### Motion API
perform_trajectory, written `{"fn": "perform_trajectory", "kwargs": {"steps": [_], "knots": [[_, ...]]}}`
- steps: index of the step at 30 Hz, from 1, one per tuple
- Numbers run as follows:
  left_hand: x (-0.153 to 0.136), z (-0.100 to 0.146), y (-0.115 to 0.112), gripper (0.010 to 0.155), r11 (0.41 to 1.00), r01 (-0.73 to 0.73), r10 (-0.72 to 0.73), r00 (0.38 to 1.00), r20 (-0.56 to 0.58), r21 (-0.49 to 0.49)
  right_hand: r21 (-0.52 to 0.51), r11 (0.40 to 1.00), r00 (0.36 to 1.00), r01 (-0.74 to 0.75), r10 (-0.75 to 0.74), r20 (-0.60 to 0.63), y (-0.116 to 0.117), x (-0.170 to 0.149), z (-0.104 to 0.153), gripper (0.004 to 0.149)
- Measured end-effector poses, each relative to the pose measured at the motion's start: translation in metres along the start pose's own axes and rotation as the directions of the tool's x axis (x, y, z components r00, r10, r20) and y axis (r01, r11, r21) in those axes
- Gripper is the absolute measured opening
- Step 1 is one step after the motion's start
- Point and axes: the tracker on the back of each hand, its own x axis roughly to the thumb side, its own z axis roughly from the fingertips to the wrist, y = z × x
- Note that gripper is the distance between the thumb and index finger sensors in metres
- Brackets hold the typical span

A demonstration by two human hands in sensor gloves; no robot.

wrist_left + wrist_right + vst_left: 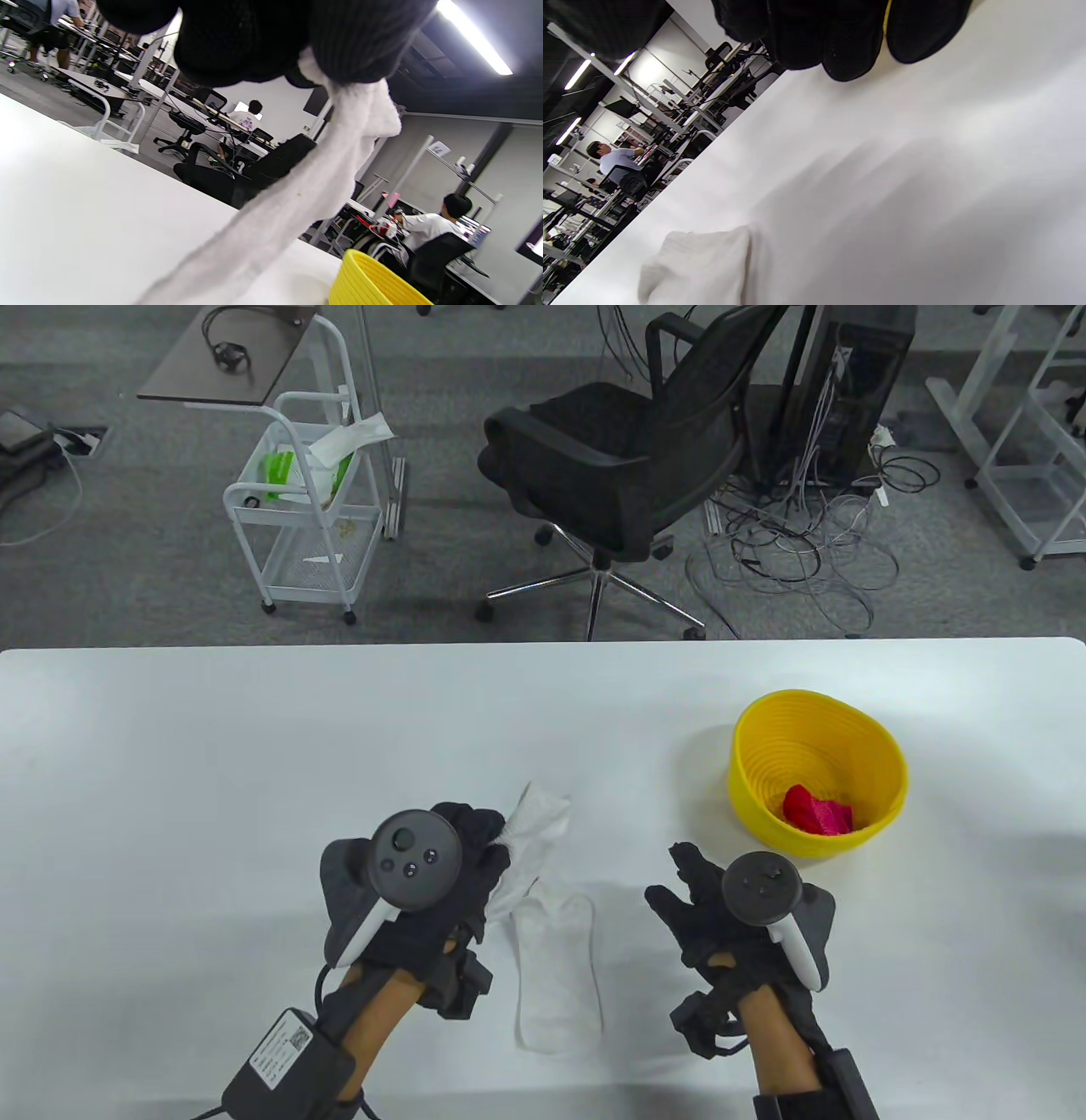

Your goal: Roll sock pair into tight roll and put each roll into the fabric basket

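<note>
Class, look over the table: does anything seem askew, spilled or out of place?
Nothing is spilled or damaged. The only untidy thing is the white sock pair: one white sock lies flat on the table, while the other sock hangs crumpled from the left hand. The yellow basket stands upright with a red roll inside.

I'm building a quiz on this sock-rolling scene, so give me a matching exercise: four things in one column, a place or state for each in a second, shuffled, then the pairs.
Things
1. left hand
2. right hand
3. red sock roll
4. flat white sock

States
A. lies inside the yellow basket
B. holds nothing, fingers spread
C. grips a lifted white sock
D. lies on the table between the hands

Pairs: 1-C, 2-B, 3-A, 4-D
</note>
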Motion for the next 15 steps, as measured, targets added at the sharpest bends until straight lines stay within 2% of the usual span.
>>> {"fn": "perform_trajectory", "kwargs": {"steps": [7, 12, 15], "knots": [[0.007, 0.028, -0.023, 0.046, 0.998, -0.018, 0.024, 0.996, 0.091, -0.067, 0.003, 1.0, 1.0, 0.012, -0.012, -0.026, 0.0, -0.007, -0.003, 0.078], [0.009, 0.042, -0.037, 0.046, 0.988, -0.03, 0.054, 0.985, 0.162, -0.149, 0.001, 1.0, 1.0, 0.011, -0.011, -0.011, 0.0, -0.005, -0.002, 0.078], [0.009, 0.046, -0.045, 0.046, 0.968, -0.066, 0.117, 0.972, 0.204, -0.24, 0.001, 1.0, 1.0, 0.008, -0.008, -0.009, 0.001, -0.006, -0.002, 0.078]]}}
